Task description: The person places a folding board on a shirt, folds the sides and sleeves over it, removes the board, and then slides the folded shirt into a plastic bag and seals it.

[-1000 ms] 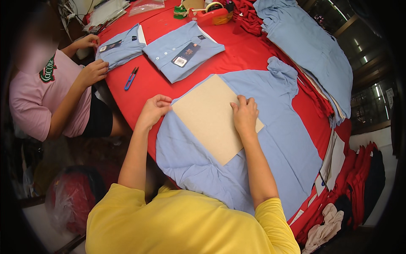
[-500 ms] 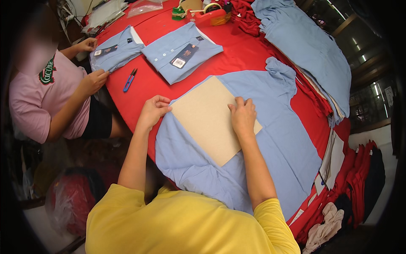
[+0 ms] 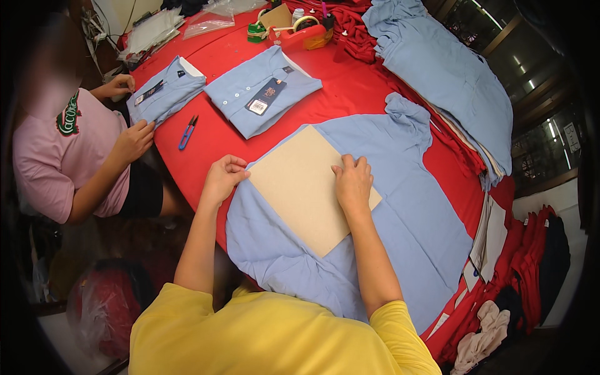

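A light blue shirt point(image 3: 406, 206) lies spread over the red-covered table, its near left part rumpled. On top of it rests a square beige cardboard sheet point(image 3: 300, 187), turned with its corners pointing toward and away from me. My left hand point(image 3: 224, 178) is closed in a pinch on the shirt's edge, right at the sheet's left corner; the fingertips partly hide what lies between them. Across the sheet's far right edge, my right hand point(image 3: 354, 184) is curled, thumb on the board and fingers over the edge.
Two folded blue shirts with tags point(image 3: 250, 94) point(image 3: 165, 87) and blue thread snips point(image 3: 188, 132) lie ahead. A co-worker's hands point(image 3: 134, 140) touch the left one. A stack of blue garments point(image 3: 444, 75) stands at right, a red tape dispenser point(image 3: 303, 37) at the back.
The view has shifted slightly, so the table things sit a little lower and farther left. Both my hands keep their places at the cardboard sheet.
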Available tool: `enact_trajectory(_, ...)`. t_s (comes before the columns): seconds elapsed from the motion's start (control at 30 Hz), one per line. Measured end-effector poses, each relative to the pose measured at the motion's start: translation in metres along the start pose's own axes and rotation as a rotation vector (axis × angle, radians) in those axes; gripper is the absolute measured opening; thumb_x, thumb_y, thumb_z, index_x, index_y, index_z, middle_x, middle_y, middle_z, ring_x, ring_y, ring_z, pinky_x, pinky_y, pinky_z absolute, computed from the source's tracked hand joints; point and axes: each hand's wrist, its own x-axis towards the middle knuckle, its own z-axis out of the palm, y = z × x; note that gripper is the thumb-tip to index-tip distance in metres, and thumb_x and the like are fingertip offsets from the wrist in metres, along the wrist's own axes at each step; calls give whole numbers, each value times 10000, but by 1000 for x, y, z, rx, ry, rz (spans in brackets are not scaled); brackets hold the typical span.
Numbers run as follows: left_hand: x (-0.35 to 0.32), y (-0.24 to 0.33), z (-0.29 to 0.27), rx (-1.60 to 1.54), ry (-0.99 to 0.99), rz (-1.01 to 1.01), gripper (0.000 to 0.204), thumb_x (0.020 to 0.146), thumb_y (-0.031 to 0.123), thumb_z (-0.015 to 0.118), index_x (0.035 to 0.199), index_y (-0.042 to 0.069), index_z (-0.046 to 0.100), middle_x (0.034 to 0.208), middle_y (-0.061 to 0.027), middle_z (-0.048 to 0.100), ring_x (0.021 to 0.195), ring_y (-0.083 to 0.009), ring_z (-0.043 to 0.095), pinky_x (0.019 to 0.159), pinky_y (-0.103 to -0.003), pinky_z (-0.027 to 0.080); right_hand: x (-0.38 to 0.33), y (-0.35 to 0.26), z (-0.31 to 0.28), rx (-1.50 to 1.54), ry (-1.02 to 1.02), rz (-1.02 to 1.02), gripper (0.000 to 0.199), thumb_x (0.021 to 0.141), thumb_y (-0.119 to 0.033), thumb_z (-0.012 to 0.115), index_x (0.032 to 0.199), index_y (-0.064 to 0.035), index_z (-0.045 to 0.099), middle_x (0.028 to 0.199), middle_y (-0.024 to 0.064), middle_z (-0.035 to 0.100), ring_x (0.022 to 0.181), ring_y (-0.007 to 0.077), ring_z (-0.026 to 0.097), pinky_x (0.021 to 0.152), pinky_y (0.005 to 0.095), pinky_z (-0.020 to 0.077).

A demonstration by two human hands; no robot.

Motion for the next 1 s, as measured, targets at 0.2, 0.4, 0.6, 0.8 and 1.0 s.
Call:
enact_trajectory(0.2,2,-3,-3,-42,-3,-11,257,789,0,724,1018,-34,613,800,-66,670,691,-81,574,626,-217,443,0,0,0,1,3,15,243,885,-230,656,987,-24,578,924,194,536,899,383,531,748,504,409)
enact_trajectory(0.4,3,-6,-2,-7,20,-12,239,784,0,724,1000,-37,630,794,-64,670,689,-84,580,627,-219,453,4,-7,-6,-146,-38,13,312,859,-234,684,1116,-72,612,1111,169,555,1024,344,519,814,482,425)
enact_trajectory(0.6,6,-8,2,97,66,28,266,764,12,728,1011,-42,649,796,-79,687,743,-115,630,681,-247,493,29,-29,15,-29,-133,-243,497,837,-277,710,1278,-84,585,1336,104,530,1106,317,484,893,476,430)
enact_trajectory(0.8,0,3,8,288,118,61,303,739,22,732,1030,-13,654,791,-95,694,767,-148,659,708,-277,512,41,-37,17,-87,-265,-235,605,824,-357,721,1322,-58,551,1392,101,506,1093,322,478,883,461,455)
enact_trajectory(1.0,0,2,7,237,85,76,319,744,11,718,1052,-9,638,858,-97,698,777,-144,658,729,-281,517,46,-35,23,-82,-264,-299,688,762,-371,779,1290,3,548,1309,130,546,1102,334,480,864,453,472)
